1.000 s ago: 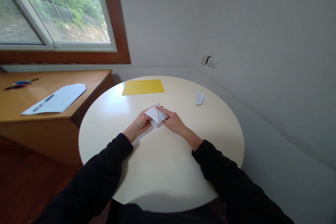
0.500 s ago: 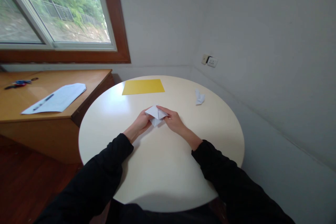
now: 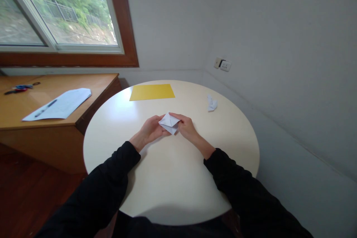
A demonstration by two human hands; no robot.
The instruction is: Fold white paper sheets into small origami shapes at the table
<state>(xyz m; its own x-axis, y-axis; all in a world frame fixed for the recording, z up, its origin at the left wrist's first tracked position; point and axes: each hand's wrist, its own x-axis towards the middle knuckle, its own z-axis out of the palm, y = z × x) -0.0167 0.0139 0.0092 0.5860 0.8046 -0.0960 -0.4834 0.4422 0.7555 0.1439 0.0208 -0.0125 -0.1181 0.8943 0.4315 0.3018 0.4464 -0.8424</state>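
Note:
Between my two hands, above the middle of the round table, is a folded white paper (image 3: 169, 122) with creased, pointed flaps. My right hand (image 3: 187, 125) is closed on its right side, fingers along the upper edge and thumb near the right corner. On the left side, my left hand (image 3: 153, 128) holds the paper's edge, its fingers partly hidden behind and under it. A second folded white paper figure (image 3: 212, 103) stands apart on the right of the table.
A yellow sheet (image 3: 152, 92) lies at the far side of the round cream table (image 3: 178, 178). To the left, a wooden desk (image 3: 92, 89) holds white papers (image 3: 67, 104), a pen (image 3: 46, 108) and scissors (image 3: 19, 89). Walls and a window surround the far side.
The folded paper has shifted slightly right and turned in my hands. My left hand's grip has loosened a little, with more of its palm showing; my right hand keeps its hold.

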